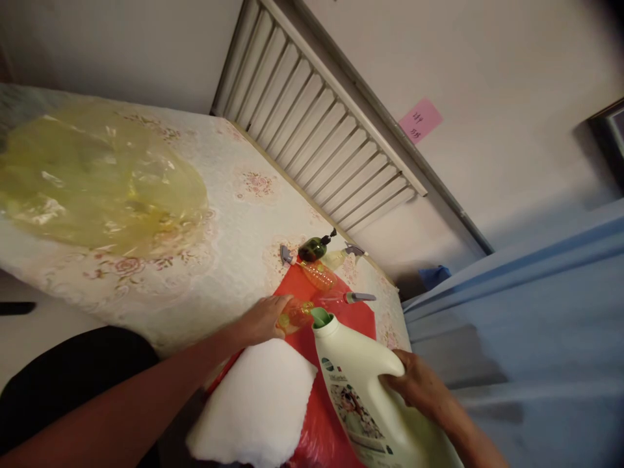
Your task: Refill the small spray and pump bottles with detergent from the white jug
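Note:
My right hand (419, 387) is wrapped round the handle of a big pale green detergent jug (358, 403). The jug leans with its open green spout toward the small bottle's neck; whether any liquid flows is too small to tell. My left hand (268, 320) is closed round that small see-through bottle (294, 316), which looks orange and has no cap on. Both are over a red sheet (358, 318). Just beyond lies a grey spray head (361, 297) with a clear part beside it. A folded white cloth (258, 403) sits below my left hand.
Behind stand an orange spray bottle (319, 275), a dark green bottle (312, 248) with a black top and a pale yellow spray bottle (335, 259). A yellow plastic bag (102, 182) covers the table's left. A radiator (312, 123) and blue curtain (526, 338) border the table.

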A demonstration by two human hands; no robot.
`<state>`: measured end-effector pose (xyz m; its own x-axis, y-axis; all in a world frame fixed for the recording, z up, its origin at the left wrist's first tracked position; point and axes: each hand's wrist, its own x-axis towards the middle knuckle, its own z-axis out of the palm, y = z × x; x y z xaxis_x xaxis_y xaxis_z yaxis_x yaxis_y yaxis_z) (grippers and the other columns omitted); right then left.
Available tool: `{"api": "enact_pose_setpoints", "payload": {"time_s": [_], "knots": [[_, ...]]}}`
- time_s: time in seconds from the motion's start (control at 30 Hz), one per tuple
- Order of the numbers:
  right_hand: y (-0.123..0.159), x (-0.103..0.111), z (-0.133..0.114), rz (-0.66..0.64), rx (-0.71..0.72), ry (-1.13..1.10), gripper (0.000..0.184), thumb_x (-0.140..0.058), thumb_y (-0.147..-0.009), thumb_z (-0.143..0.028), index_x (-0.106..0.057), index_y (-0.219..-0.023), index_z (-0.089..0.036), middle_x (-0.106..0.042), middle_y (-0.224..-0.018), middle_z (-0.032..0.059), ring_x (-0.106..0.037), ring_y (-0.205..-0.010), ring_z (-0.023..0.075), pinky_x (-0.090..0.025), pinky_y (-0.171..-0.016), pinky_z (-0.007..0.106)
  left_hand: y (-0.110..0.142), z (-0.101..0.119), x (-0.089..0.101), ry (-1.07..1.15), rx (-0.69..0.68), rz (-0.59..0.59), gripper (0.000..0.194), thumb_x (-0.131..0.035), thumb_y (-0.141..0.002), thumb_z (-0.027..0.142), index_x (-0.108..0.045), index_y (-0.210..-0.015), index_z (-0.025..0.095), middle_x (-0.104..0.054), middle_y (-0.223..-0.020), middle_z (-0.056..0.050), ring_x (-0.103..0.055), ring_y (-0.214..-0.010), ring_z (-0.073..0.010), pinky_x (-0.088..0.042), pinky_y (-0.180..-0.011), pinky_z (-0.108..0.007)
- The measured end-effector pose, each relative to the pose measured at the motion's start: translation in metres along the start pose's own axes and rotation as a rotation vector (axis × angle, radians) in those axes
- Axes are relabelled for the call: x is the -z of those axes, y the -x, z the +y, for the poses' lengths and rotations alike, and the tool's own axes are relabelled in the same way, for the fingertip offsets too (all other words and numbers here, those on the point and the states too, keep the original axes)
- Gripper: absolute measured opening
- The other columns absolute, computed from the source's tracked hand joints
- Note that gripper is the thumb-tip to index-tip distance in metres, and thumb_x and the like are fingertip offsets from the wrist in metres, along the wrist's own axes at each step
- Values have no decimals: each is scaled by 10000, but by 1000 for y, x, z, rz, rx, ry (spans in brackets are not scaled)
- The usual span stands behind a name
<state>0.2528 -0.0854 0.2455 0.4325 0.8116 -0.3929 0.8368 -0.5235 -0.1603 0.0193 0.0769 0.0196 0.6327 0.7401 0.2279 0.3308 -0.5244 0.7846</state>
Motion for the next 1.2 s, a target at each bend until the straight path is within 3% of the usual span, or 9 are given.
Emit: {"api": "enact_pose_setpoints", "payload": {"time_s": [0.7, 1.2], "knots": [[3, 5, -7, 5, -32, 15, 100, -593, -697, -198, -642, -773, -157, -596, -584, -25, -495, -421, 83, -356, -377, 170, 0, 4, 3, 6, 12, -13, 679, -691, -678, 310, -442, -1307, 240, -595, -1322, -90, -556, -1206, -299, -416, -1011, -393], [0, 7, -4, 13, -24, 59, 134, -582, -709, -202, -654, -801, -137, -605, -610, -16, -498, -442, 83, -369, -406, 176, 0, 1, 1, 6, 4, -15, 769, -695, -632, 247, -399, -1342, 235, -605, -1288, -88, -559, -1186, -302, -421, -989, -381]]}}
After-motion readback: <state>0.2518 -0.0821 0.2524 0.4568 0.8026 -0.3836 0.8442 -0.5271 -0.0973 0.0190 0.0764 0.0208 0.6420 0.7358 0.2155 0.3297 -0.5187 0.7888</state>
